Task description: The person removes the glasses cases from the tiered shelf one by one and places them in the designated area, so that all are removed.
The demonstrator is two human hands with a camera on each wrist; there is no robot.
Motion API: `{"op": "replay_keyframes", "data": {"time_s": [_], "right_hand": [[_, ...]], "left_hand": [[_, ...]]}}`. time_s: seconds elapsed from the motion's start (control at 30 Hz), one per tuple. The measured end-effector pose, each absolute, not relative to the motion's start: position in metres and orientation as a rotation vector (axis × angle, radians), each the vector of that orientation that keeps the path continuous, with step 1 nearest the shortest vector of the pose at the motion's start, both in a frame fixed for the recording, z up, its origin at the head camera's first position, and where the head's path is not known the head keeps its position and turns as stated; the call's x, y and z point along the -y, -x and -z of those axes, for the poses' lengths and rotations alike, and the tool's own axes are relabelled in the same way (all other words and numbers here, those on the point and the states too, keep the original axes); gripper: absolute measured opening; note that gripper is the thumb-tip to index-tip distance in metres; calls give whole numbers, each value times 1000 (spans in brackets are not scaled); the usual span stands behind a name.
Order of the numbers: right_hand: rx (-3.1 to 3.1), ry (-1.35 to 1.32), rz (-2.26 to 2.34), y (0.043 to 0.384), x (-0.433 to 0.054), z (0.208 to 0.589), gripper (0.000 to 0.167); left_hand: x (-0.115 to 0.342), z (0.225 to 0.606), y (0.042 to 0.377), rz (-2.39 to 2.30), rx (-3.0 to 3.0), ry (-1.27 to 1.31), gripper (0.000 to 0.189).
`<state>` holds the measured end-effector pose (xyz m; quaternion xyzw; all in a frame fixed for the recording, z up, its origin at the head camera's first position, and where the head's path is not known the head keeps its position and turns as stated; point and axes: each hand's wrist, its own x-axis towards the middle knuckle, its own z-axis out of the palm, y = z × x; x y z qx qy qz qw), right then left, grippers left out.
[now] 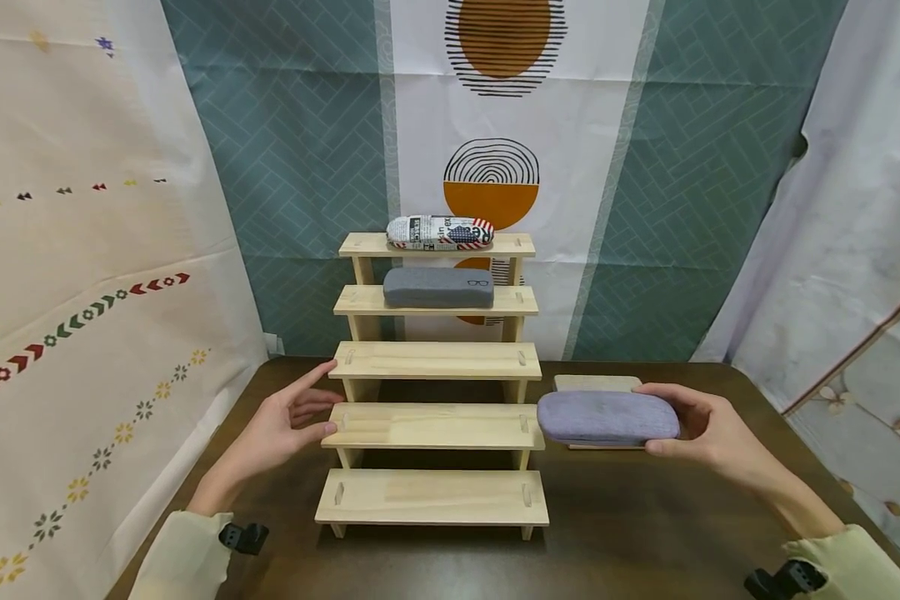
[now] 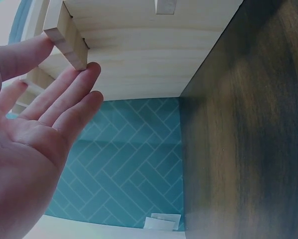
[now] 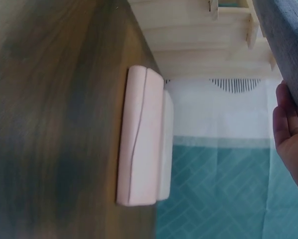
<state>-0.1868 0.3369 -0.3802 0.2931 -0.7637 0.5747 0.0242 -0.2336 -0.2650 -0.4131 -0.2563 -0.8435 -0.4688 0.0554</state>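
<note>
A tiered wooden display stand (image 1: 431, 497) stands in the middle. My left hand (image 1: 285, 421) is at its left side, holding the end of the second-lowest board (image 2: 72, 42) between thumb and fingers; the index fingertip reaches the board above. My right hand (image 1: 701, 425) grips the right end of a lavender-grey glasses case (image 1: 607, 417), thumb in front and fingers behind. The case is raised off the table, its left end right by the second-lowest board. A newspaper-print glasses case (image 1: 440, 233) lies on the top board and a dark grey one (image 1: 438, 287) on the board below.
A pink glasses case (image 3: 139, 139) lies on the dark wooden table (image 1: 645, 525), with a whitish case (image 3: 166, 144) beside it. In the head view the held case hides much of them. Patterned cloth hangs behind and on both sides.
</note>
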Motion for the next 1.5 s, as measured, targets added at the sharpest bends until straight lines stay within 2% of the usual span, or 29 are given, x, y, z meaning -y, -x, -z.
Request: {"op": "replay_keyframes", "data": {"time_s": [0.2,0.47,0.77,1.03,1.5], "right_hand": [[2425,-790,-1758,177,-353,388,63],[2423,-807,-1727,167,-371,399,63],[2560,-649,-1630,159,-393,418,60],[2653,-533,-1597,159,-403,436,56],[2734,-447,-1611,172,-401,463,60]], "left_hand": [[264,414,234,1463,2546,791,90],[263,413,235,1435,2544,791,89],[264,414,235,1450,2550,786,89],[264,413,235,1435,2552,786,89],[265,412,234,1445,2556,795,89]]}}
